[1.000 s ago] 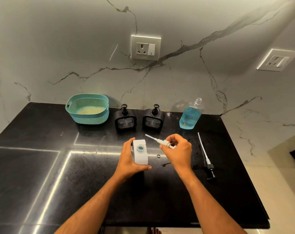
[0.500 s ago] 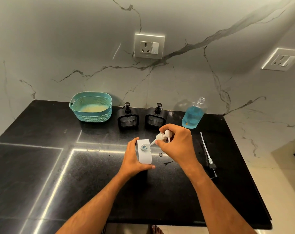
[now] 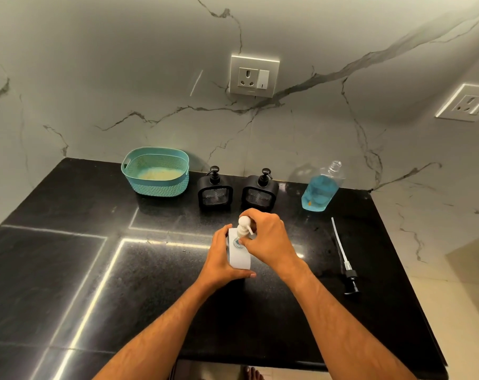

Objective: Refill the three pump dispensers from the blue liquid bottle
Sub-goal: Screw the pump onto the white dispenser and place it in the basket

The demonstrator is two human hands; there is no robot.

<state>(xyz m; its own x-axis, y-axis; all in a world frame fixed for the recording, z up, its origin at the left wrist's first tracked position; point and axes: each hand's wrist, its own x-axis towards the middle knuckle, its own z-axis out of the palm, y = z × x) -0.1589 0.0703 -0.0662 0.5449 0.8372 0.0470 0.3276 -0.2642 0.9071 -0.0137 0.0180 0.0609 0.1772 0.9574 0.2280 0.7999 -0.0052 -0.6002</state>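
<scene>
A white dispenser (image 3: 239, 257) stands on the black counter (image 3: 68, 270), gripped from the left by my left hand (image 3: 222, 259). My right hand (image 3: 265, 239) holds its white pump head (image 3: 244, 226) upright over the dispenser's opening, with the tube down inside. Two black pump dispensers (image 3: 215, 192) (image 3: 259, 192) stand at the back with their pumps on. The clear bottle of blue liquid (image 3: 320, 189) stands uncapped at the back right, about half full. Its black pump with a long white tube (image 3: 344, 259) lies on the counter at the right.
A teal perforated basket (image 3: 156, 171) sits at the back left against the marble wall. Wall sockets (image 3: 254, 75) (image 3: 466, 103) are above the counter. The counter's right edge drops off just past the loose pump.
My right hand swung the white pump from lying sideways in the air to upright, and lowered its tube into the white dispenser. My left hand kept its hold.
</scene>
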